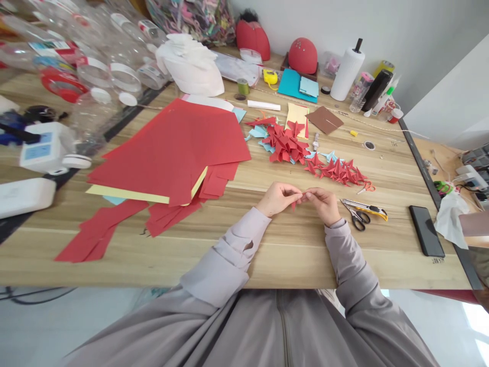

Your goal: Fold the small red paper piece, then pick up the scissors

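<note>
My left hand (280,198) and my right hand (322,203) meet over the middle of the wooden table, fingertips pinched together. Between them is a small piece of red paper (293,206), mostly covered by the fingers. Just beyond lie a pile of folded red paper shapes (286,142) and a row of more red ones (336,170), with some light blue ones among them. Large red sheets (171,142) are stacked to the left, with cut red strips (101,229) nearer the front edge. Black-handled scissors (359,219) and a yellow cutter (367,208) rest right of my right hand.
Plastic bottles (91,71) crowd the back left. A black phone (427,230) lies near the right edge. Along the back stand a white bottle (347,74), red domes and a yellow tape measure (270,77). Another person's arm (474,224) shows at far right.
</note>
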`<state>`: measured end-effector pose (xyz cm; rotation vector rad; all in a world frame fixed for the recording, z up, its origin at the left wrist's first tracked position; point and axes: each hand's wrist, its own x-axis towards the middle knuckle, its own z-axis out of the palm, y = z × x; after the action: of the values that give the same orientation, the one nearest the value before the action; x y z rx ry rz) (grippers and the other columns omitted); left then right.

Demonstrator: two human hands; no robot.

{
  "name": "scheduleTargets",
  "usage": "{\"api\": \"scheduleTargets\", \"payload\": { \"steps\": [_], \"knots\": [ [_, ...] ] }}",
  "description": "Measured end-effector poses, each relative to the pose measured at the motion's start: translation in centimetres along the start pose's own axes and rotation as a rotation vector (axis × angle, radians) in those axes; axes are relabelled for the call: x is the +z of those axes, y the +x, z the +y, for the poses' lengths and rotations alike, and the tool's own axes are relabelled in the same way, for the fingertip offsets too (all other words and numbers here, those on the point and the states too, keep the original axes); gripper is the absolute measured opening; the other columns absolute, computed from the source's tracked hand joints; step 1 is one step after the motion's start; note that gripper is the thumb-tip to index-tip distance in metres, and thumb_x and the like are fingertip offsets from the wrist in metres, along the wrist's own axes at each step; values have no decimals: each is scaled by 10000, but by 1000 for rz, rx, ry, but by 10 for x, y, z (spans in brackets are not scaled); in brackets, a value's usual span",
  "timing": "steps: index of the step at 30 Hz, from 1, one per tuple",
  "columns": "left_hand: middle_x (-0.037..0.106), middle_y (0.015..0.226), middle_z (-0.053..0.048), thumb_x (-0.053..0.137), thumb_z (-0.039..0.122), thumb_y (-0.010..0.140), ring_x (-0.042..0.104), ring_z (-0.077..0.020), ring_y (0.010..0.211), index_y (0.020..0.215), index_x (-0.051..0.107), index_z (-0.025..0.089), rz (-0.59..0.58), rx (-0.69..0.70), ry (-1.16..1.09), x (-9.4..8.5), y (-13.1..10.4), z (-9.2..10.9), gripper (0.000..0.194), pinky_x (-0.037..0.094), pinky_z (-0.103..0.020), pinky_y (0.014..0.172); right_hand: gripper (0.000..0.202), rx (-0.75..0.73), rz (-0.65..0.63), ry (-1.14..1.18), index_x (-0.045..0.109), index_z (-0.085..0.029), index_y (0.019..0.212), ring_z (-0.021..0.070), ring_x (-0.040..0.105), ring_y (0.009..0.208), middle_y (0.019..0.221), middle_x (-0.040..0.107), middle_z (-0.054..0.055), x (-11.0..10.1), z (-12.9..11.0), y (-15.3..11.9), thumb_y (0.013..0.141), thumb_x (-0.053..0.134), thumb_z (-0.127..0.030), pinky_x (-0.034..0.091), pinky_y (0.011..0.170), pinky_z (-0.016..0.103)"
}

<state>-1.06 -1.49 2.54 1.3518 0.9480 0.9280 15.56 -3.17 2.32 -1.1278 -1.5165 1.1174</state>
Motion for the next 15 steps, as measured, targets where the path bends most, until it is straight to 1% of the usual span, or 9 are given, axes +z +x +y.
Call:
{"api": "scheduleTargets", "payload": {
  "steps": [3, 8, 10, 15],
  "knots": [
    [650, 584, -36, 646, 295, 688, 532, -90, 451, 682, 673, 107, 8, 2, 15, 1, 0, -1, 190, 452, -216, 464, 299, -14, -14, -33, 659, -189, 799, 173, 658, 700, 715, 694, 38, 0, -1, -1, 786, 574, -475, 530, 716, 322],
    [652, 604, -42, 644, 293, 688, 541, -93, 468, 682, 667, 107, -25, 6, 23, 0, 0, -4, 187, 454, -215, 473, 264, -29, 8, -141, 656, -182, 781, 177, 657, 688, 720, 695, 50, 1, 1, -1, 769, 607, -442, 526, 681, 306],
    [647, 602, -42, 636, 289, 694, 542, -93, 472, 664, 658, 108, -33, 11, 32, 0, 0, -4, 185, 454, -214, 477, 261, -45, 6, -166, 653, -184, 780, 177, 658, 686, 719, 694, 51, 2, 1, -1, 786, 586, -436, 525, 680, 307],
    [639, 594, -43, 626, 282, 701, 542, -93, 475, 655, 646, 105, -20, 17, 45, 0, 1, -4, 184, 451, -208, 474, 298, -46, -31, -99, 645, -179, 824, 170, 661, 688, 725, 691, 47, 0, 1, -1, 826, 527, -453, 532, 695, 313]
  ]
}}
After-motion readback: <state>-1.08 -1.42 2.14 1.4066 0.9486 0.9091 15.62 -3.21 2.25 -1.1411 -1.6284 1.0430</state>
